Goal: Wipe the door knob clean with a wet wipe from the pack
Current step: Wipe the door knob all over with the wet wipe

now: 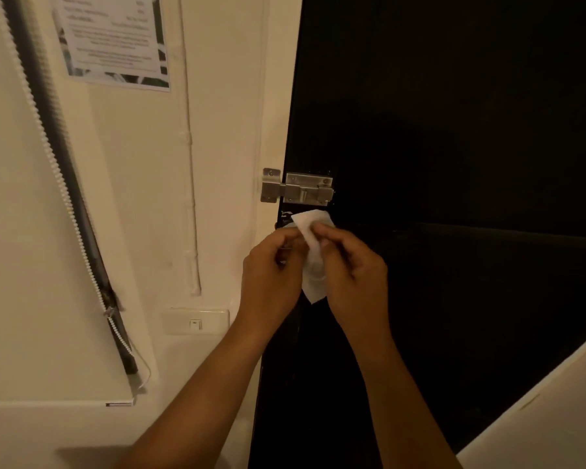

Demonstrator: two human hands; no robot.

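Door knob sits hidden behind both hands and the white wet wipe (313,265), which left hand (273,269) and right hand (352,269) pinch below a metal slide bolt (298,189) on the black door (454,164); a wall switch (196,321) sits left.

Single head view, wide-angle, looks forward and down, close on both hands' grip; door (454,130) fills right, wall (132,198) left.

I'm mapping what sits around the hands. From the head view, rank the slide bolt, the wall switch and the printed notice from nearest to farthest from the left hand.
1. Slide bolt: just above the left hand, at the door's edge.
2. Wall switch: lower left, on the wall.
3. Printed notice: far up, top left.
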